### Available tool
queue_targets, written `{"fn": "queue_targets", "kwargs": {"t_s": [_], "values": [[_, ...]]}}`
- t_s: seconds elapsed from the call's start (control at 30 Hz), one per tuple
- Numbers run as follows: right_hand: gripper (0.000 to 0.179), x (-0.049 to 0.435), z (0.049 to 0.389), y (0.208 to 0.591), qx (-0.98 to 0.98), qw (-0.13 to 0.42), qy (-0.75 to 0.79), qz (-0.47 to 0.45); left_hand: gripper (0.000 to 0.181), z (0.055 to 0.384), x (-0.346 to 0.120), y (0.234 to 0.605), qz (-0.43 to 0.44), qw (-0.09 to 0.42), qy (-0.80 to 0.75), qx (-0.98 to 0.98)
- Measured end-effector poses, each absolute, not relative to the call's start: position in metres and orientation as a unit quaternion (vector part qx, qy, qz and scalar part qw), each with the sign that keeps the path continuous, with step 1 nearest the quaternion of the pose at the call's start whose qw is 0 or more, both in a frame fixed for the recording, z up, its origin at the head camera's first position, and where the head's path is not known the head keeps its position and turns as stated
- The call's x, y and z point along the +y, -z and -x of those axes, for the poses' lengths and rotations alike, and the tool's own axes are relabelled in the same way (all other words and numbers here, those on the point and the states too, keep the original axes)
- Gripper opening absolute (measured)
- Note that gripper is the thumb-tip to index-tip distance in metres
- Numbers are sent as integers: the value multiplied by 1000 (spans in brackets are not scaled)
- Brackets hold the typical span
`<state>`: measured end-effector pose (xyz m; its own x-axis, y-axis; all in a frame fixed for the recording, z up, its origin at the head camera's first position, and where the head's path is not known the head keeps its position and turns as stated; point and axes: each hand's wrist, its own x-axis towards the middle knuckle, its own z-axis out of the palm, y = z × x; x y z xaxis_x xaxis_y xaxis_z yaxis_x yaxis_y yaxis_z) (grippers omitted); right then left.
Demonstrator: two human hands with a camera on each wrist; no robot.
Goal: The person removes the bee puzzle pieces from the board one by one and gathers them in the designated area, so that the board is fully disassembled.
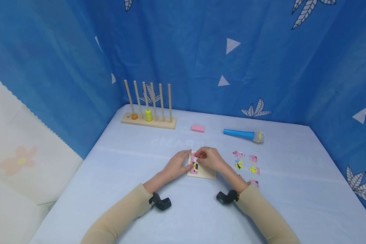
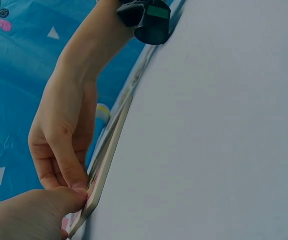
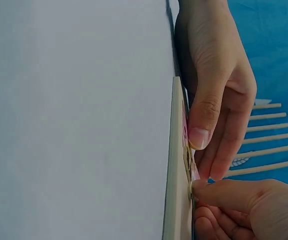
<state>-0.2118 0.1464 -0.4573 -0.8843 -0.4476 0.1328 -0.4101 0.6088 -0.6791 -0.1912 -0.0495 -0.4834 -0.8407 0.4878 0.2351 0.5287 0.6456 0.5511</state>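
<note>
A small wooden puzzle board [image 1: 208, 173] lies on the table between the hands, with pink and yellow jigsaw pieces [image 1: 194, 170] along its left side. The left hand [image 1: 176, 165] rests at that side, its fingers stretched toward the far corner and its thumb on the pieces. Above the board's upper part, the right hand [image 1: 211, 158] pinches a jigsaw piece [image 3: 195, 173] between thumb and fingertips. Most of this piece is hidden by the fingers. In the right wrist view, the left thumb [image 3: 200, 137] presses close beside it.
Several loose jigsaw pieces [image 1: 253, 170] lie right of the board, partly behind the right forearm. Farther back are a pink block [image 1: 198, 128], a blue toy microphone [image 1: 239, 133] and a wooden peg stand [image 1: 158, 124] with orange and yellow beads. A blue curtain [image 1: 183, 51] hangs behind the table.
</note>
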Motion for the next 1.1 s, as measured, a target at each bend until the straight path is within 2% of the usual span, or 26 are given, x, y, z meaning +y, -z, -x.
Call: {"fn": "queue_targets", "kwargs": {"t_s": [0.33,0.57,0.8,1.1], "values": [[14,151,214,448,903,3,355,244,64,191,-48,483,282,33,312,-906],[15,204,220,421,917,-29,359,170,64,191,-50,482,285,32,308,-907],[16,248,228,427,934,-4,336,120,63,191,-51,481,273,30,307,-911],[12,259,232,441,944,29,310,109,63,189,-49,481,276,30,312,-908]]}}
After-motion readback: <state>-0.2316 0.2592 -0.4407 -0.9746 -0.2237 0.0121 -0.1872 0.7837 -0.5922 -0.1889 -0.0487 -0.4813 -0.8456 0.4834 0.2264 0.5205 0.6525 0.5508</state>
